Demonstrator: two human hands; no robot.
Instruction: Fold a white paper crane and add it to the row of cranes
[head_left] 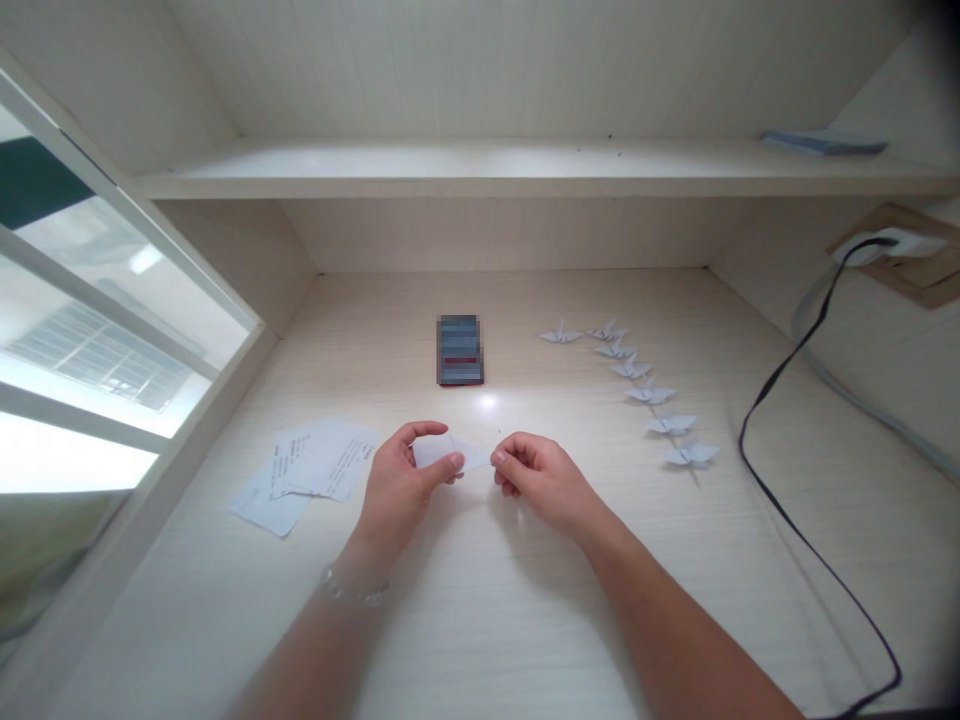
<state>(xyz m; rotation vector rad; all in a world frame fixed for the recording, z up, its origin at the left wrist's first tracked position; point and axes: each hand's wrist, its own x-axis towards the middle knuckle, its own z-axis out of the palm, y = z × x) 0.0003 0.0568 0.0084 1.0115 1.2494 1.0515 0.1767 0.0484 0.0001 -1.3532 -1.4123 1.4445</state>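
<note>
Between my hands is a small piece of folded white paper (433, 450), raised a little over the wooden desk and tapering to a point on the right. My left hand (412, 470) grips its wide end, thumb in front and fingers behind. The thumb and forefinger of my right hand (529, 468) pinch the paper's pointed right tip. To the left of my left hand lie several loose sheets of white paper (322, 460), overlapping, some with printed text. Several folded paper cranes (649, 395) stand in a curved row on the right.
A dark phone-like object (460, 350), its face blurred, lies behind my hands. A black cable (780, 505) runs from the wall socket (907, 255) down the desk's right side. A shelf (480, 187) crosses above, with a flat bluish item (825, 143) on it.
</note>
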